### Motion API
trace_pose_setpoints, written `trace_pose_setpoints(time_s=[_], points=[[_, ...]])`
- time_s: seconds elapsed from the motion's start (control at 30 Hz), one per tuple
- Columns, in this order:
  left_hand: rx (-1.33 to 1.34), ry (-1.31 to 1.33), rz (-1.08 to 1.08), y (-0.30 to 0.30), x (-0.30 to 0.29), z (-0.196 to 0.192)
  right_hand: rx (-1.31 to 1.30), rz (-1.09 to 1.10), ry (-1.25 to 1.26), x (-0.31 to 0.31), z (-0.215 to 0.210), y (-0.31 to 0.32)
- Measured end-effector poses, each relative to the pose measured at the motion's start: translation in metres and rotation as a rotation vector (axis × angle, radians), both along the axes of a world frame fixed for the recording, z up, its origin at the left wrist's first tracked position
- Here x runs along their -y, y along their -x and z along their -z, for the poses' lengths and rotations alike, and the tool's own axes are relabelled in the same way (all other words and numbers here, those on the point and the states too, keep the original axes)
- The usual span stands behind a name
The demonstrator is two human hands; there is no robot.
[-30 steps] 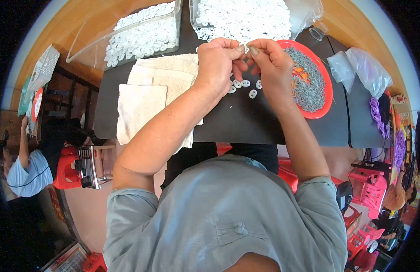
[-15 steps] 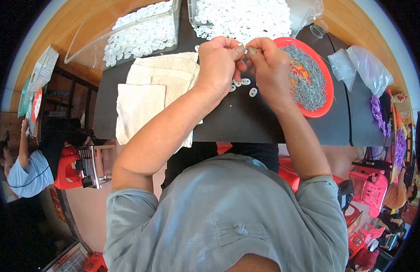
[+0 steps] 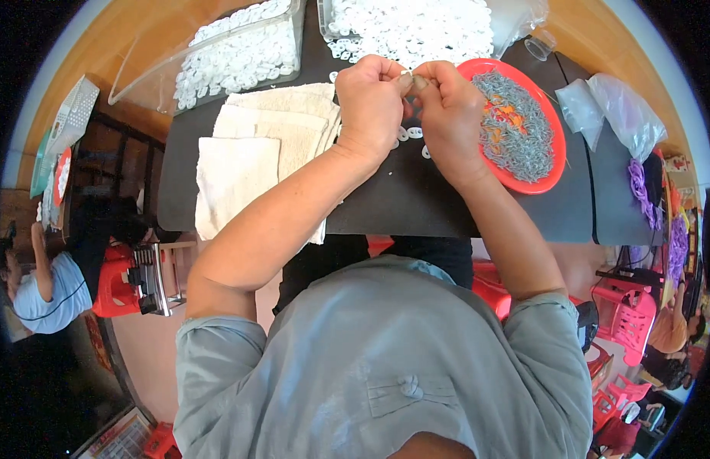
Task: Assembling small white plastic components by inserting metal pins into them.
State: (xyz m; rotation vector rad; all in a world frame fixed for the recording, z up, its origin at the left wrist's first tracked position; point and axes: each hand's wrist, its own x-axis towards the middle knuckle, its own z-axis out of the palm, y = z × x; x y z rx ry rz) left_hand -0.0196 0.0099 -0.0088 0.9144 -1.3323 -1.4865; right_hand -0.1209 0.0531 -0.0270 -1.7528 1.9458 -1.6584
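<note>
My left hand (image 3: 370, 103) and my right hand (image 3: 453, 107) meet fingertip to fingertip over the far part of the dark table. Thumb and forefinger of the left pinch a small white plastic piece, mostly covered by the fingers. The right hand's thumb and forefinger are pressed together right against it; whatever they grip is hidden. Beneath the hands lie several oval white plastic pieces with two holes (image 3: 414, 133). Close to my right hand is a red oval tray (image 3: 558, 157) heaped with small grey slender parts (image 3: 515, 157) and a few orange ones (image 3: 504, 116).
Folded cream cloths (image 3: 240, 172) lie left of my hands. Beyond them stands a clear bin (image 3: 297, 46) of white pieces, with another white heap (image 3: 416, 30) beside it. Plastic bags (image 3: 623, 107) rest at the right. Another person (image 3: 52, 291) sits far left; red stools (image 3: 114, 287) stand around.
Both hands have shifted slightly upward in view, their fingertips closer together. The small white piece between them shows less than before.
</note>
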Motion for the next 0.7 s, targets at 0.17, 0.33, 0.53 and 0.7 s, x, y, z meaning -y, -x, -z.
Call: trace_pose_setpoints(time_s=[0.17, 0.33, 0.53, 0.7], points=[[-0.151, -0.154, 0.052, -0.003, 0.009, 0.001, -0.02, -0.023, 0.04, 0.001, 0.001, 0.004], [-0.1, -0.147, 0.089, -0.003, 0.009, 0.0, -0.191, 0.02, 0.084, 0.0, 0.003, 0.009], [-0.05, -0.108, 0.123, -0.004, 0.007, 0.002, -0.266, 0.06, 0.069, -0.001, 0.003, 0.01], [-0.002, -0.069, 0.087, -0.003, 0.004, 0.004, -0.282, 0.077, 0.068, 0.001, 0.006, 0.006]])
